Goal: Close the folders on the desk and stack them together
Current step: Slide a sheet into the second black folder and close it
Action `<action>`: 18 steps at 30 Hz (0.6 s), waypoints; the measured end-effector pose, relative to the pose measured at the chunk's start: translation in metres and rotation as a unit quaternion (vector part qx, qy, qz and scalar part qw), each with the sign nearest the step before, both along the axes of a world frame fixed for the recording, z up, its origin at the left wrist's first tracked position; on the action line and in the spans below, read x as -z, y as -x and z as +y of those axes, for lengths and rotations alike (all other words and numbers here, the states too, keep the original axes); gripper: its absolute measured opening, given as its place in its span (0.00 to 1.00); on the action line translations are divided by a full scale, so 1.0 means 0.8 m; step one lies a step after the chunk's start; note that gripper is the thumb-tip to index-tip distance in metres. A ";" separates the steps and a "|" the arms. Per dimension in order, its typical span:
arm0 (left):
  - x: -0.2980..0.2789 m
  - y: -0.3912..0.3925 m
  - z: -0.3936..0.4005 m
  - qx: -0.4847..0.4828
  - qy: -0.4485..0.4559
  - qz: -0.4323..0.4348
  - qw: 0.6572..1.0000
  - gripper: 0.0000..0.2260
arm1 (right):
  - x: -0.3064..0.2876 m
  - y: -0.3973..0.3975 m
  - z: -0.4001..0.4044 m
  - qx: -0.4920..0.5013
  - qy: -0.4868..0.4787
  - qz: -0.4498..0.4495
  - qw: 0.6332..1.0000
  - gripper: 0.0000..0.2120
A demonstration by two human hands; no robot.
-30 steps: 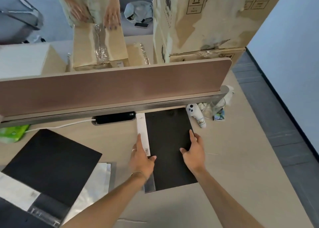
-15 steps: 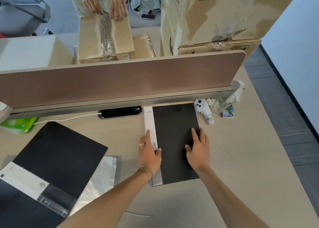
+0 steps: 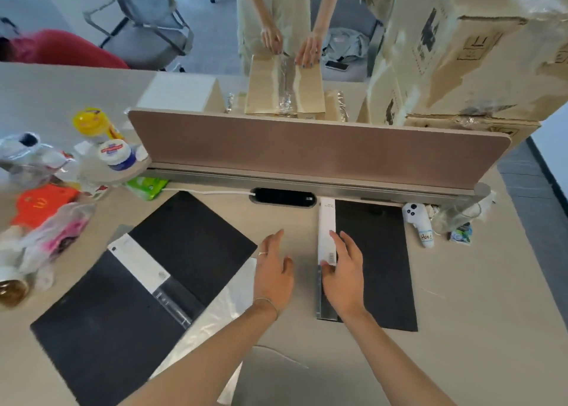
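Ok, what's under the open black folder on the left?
Clear plastic sleeves stick out from beneath the open black folder along its near right edge, lying on the desk. How far they reach underneath, and anything else there, is hidden by the cover.

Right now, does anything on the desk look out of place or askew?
Yes. The open folder on the left lies spread at an angle, with clear plastic sleeves sticking out from under it. The closed folder lies straight against the divider.

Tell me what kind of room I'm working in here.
Most likely a shared office: a desk split by a fabric divider panel, a swivel office chair beyond it, and shipping cartons stacked on the far side, so possibly mid-move or unpacking.
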State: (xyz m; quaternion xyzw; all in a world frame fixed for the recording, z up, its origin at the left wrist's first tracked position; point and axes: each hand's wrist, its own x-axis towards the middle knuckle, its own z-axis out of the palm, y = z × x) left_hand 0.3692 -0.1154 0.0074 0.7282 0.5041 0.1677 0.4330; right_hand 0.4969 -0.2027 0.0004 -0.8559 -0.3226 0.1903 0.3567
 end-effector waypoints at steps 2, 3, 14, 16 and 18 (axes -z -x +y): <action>-0.005 0.037 0.008 -0.034 0.007 -0.015 0.999 0.25 | -0.009 0.030 0.019 -0.034 -0.019 -0.001 0.999 0.33; -0.007 0.056 0.013 -0.052 0.009 -0.019 0.998 0.24 | -0.012 0.046 0.029 -0.054 -0.025 -0.005 0.998 0.33; -0.002 0.285 0.101 -0.172 -0.006 0.028 0.985 0.22 | -0.017 0.219 0.107 -0.150 0.008 0.014 0.989 0.32; 0.008 0.321 0.120 -0.179 0.001 0.049 0.983 0.22 | -0.005 0.248 0.109 -0.147 0.043 0.034 0.988 0.32; 0.018 0.353 0.141 -0.173 0.006 0.076 0.982 0.23 | 0.006 0.273 0.109 -0.137 0.069 0.051 0.987 0.31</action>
